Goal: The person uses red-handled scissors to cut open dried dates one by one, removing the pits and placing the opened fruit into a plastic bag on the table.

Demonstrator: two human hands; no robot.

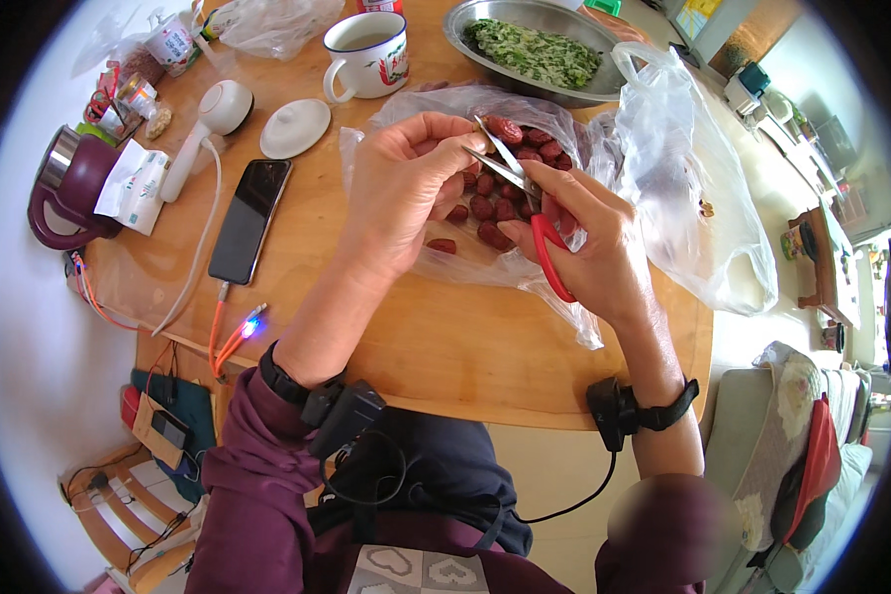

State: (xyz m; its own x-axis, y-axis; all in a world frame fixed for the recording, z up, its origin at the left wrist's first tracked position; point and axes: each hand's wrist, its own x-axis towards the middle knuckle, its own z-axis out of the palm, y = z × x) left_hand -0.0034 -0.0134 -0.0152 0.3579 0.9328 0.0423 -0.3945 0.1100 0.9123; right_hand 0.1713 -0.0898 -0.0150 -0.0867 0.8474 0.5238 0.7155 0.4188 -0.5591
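Note:
My right hand (590,230) grips red-handled scissors (549,256), their blades parted and pointing up and left. The blade tips reach the fingertips of my left hand (408,174), where thumb and forefinger pinch a small brownish piece (480,128), mostly hidden by the fingers. Whether it is part of a date cannot be told. Below the hands, several wrinkled dried red dates (482,208) lie on a spread clear plastic bag (445,271). One larger date (503,130) shows just beyond the blades.
A metal basin (460,37) of chopped greens (534,56) and an enamel mug (371,63) stand behind. A white plastic bag (690,178) sits at right. Left are a white lid (295,128), a cabled phone (251,223), a white handheld device (200,134) and a purple kettle (82,185).

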